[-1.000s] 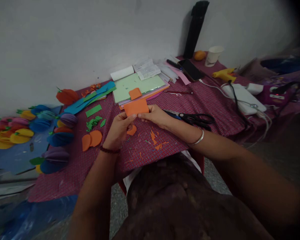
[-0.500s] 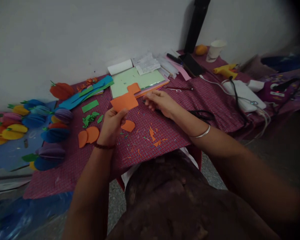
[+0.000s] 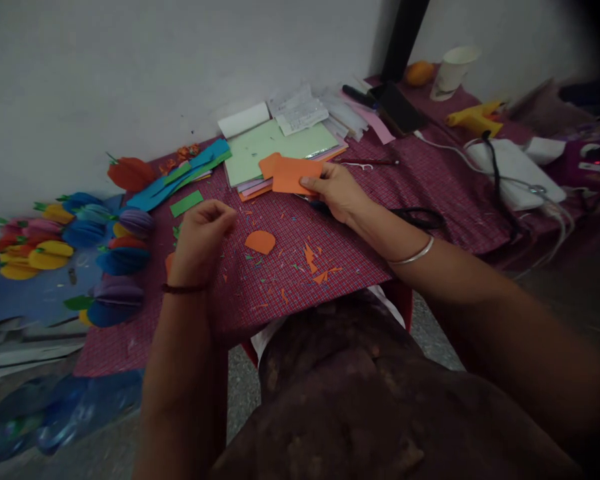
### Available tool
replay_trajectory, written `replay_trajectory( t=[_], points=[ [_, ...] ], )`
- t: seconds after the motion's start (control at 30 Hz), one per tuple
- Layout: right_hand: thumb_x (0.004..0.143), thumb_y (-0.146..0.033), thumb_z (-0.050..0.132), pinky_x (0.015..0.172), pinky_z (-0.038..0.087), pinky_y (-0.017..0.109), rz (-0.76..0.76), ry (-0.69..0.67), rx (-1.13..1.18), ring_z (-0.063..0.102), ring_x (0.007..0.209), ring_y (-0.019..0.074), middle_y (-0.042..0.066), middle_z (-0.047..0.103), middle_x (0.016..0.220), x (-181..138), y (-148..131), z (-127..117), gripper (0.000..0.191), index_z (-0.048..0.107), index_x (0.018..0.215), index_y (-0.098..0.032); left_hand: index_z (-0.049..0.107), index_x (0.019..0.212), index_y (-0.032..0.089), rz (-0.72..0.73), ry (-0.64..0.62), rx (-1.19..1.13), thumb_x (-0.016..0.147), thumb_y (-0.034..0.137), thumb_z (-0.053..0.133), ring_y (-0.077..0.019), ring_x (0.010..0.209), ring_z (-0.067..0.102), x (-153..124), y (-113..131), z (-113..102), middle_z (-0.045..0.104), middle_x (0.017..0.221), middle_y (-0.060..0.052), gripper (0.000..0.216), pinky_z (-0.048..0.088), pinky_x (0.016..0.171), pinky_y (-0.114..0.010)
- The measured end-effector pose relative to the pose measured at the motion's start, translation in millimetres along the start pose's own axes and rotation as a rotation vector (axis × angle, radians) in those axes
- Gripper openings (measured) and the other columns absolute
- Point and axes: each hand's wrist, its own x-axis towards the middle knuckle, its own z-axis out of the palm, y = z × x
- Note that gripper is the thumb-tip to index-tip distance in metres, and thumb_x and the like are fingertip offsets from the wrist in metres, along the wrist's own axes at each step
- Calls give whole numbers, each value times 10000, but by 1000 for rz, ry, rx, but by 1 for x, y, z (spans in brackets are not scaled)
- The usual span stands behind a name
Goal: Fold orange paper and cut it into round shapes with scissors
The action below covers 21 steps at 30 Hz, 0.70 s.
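Observation:
My right hand (image 3: pixel 341 193) pinches a rectangular orange piece of paper (image 3: pixel 294 176), thumb on top, in front of the paper stack. Something dark shows just under that hand; I cannot make out what it is. My left hand (image 3: pixel 204 230) is curled closed above the left part of the table, with no paper visible in it. Between and below the hands lies a rounded orange paper cutout (image 3: pixel 261 242). Orange paper scraps (image 3: pixel 311 259) are scattered to its right. A green paper strip (image 3: pixel 187 203) lies just beyond my left hand, which partly covers other green and orange cutouts.
Colourful paper balls (image 3: pixel 115 257) crowd the left side. Blue and green strips (image 3: pixel 180 175) lie near the wall beside a pale green paper stack (image 3: pixel 263 148). At right are a phone (image 3: pixel 398 108), a paper cup (image 3: pixel 454 72), a yellow glue gun (image 3: pixel 476 120) and a white power strip (image 3: pixel 513 172) with cables.
The orange paper has passed from my left hand to my right and moved right. My left hand has drawn back to the left and curled closed. The view has shifted slightly.

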Motion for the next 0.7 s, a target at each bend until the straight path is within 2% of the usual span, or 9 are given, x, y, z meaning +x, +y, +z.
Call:
replay_trajectory(
  t=[0.03,0.1,0.2,0.3,0.43,0.5,0.57,0.63,0.7],
  points=[
    [761,-297,702,685,534,280,3,-4,-1,636,832,172,34,680,838,0,-1,0,245,627,945,-153,649,738,179,3,-109,120,695,249,715,-107,594,520,0,-5,-2,606,671,-2,106,416,544,-220],
    [758,-283,705,696,536,284,-3,-18,3,639,844,174,33,683,841,-3,-3,3,228,630,931,-156,680,909,192,30,-304,332,622,288,768,-175,759,593,0,-16,0,661,861,-35,316,486,676,-295],
    [737,-225,710,729,533,286,-3,-28,12,640,837,168,26,686,827,-6,-6,8,160,634,859,-156,663,1057,196,92,-395,528,566,334,793,-258,971,593,-2,-29,7,642,1057,-67,527,485,841,-386],
    [717,-151,695,749,531,282,24,-43,39,633,783,149,20,689,798,-8,-7,11,104,635,802,-152,653,1066,187,11,-403,490,586,291,761,-247,959,600,-4,-32,12,648,1039,-58,503,482,827,-363],
    [716,-126,683,762,537,287,54,-49,43,623,757,142,19,699,799,-9,-5,14,98,639,799,-154,655,785,172,-173,-403,272,669,299,697,-135,604,534,-6,-13,12,607,687,9,177,412,553,-257],
    [717,-128,686,768,541,295,56,-53,37,624,764,146,19,703,801,-9,-4,15,105,639,807,-155,638,699,171,-218,-357,116,699,314,702,-104,527,477,-5,3,11,566,602,22,157,366,501,-235],
    [722,-135,685,767,543,303,47,-62,32,626,767,150,17,702,801,-10,-2,16,103,639,812,-155,654,713,178,-214,-272,-84,713,302,723,-105,558,512,-3,20,14,599,644,9,142,410,539,-239],
    [732,-151,680,763,543,303,33,-78,20,629,772,151,14,698,803,-10,0,17,87,638,807,-156,673,735,193,-134,-159,-254,736,277,720,-139,742,605,0,33,22,660,808,-20,96,486,689,-278],
    [738,-186,688,748,540,293,19,-99,-3,628,778,152,10,691,801,-11,1,19,86,637,802,-161,676,701,195,-21,-88,-287,729,240,730,-158,914,612,4,38,33,666,904,-24,76,487,811,-291]
  ],
)
